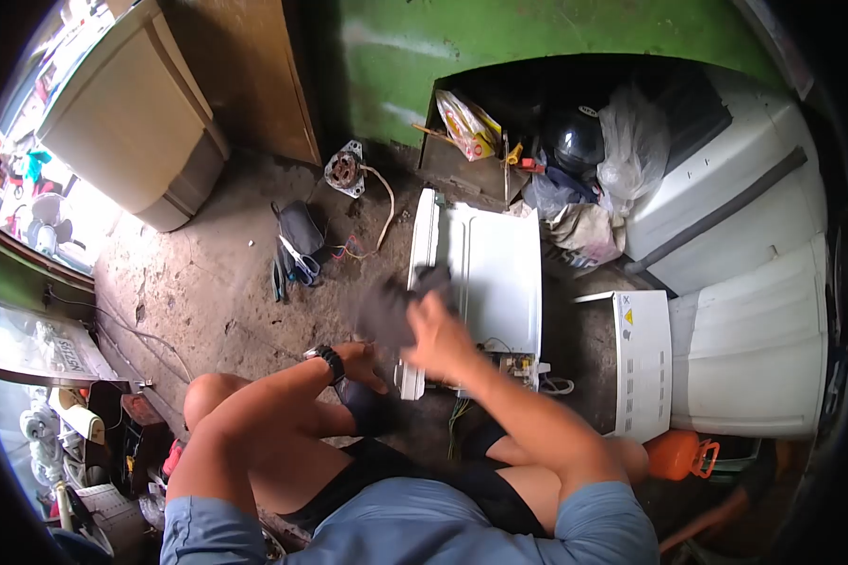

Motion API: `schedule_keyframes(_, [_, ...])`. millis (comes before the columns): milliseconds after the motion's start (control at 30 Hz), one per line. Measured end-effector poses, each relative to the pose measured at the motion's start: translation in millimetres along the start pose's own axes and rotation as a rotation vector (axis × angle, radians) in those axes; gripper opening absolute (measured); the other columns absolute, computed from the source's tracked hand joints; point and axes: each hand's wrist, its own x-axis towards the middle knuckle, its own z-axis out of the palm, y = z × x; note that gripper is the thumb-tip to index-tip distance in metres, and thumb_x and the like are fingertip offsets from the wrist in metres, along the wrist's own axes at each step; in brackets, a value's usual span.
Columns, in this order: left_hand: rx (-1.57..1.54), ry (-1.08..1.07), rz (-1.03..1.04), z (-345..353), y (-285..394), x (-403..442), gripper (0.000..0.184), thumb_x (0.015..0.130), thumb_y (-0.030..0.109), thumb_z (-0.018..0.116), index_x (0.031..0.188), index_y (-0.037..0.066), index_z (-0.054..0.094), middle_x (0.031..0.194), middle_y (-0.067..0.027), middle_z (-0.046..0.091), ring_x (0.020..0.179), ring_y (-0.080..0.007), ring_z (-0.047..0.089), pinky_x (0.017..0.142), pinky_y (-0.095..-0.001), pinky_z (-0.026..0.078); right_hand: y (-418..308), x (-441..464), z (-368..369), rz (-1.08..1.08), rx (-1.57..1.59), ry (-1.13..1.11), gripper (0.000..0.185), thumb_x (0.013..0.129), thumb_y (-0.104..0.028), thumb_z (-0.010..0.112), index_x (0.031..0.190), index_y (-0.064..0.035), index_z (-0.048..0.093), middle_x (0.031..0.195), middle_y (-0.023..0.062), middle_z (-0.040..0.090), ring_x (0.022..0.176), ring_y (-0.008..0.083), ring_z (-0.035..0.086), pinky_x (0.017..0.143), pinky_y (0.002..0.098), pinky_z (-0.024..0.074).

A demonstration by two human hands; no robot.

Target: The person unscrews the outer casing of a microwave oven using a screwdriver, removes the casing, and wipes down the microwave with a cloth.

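Observation:
In front of me, my right hand (435,337) grips a dark, motion-blurred cloth (383,309) over the left edge of a white metal appliance casing (495,273). The casing lies on the floor, with wiring and a small exposed part (513,367) at its near end. My left hand (360,363), with a black watch on its wrist, hovers just left of the casing's near corner. Its fingers look apart and nothing shows in them. Part of the casing's left edge is hidden behind the cloth and my right hand.
A motor (346,171) with a cable sits on the floor ahead. Closer lie a dark pouch (301,229) and scissors (301,264). A vented white panel (642,363) stands to the right, near an orange gas canister (680,456). Another person's arm (716,518) shows at lower right.

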Motion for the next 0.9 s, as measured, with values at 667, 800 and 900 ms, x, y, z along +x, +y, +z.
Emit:
schedule_keyframes(667, [0.441,0.419,0.3,37,35,11,0.101,0.075,0.058,0.082,0.149,0.003,0.043,0.152,-0.0256,0.038,0.139,-0.0387,0.041,0.119,-0.0421,0.033,28,-10,3,-0.083,0.016,-0.327,0.043,0.077,-0.01,0.072,0.117,-0.0207,0.063,0.117,0.0146,0.057,0.101,0.0395,0.066,0.083,0.0514,0.0544])
schedule_keyframes(800, [-0.071,0.163,0.324,67,-8,63,0.119,0.065,0.057,0.089,0.158,0.013,0.03,0.162,-0.0266,0.017,0.149,-0.0427,0.021,0.125,-0.0447,0.017,113,132,-28,0.271,-0.205,0.461,0.032,0.082,-0.004,0.066,0.11,-0.0157,0.059,0.118,0.0177,0.055,0.099,0.0434,0.064,0.081,0.0546,0.0535])
schedule_keyframes(900, [-0.098,0.153,0.323,60,-5,68,0.119,0.06,0.044,0.094,0.158,0.015,0.032,0.161,-0.0237,0.02,0.151,-0.0409,0.019,0.125,-0.0429,0.017,129,182,-97,0.747,0.178,0.86,0.066,0.083,-0.038,0.078,0.139,-0.0163,0.049,0.146,0.029,0.044,0.117,0.0444,0.06,0.095,0.0516,0.0521])
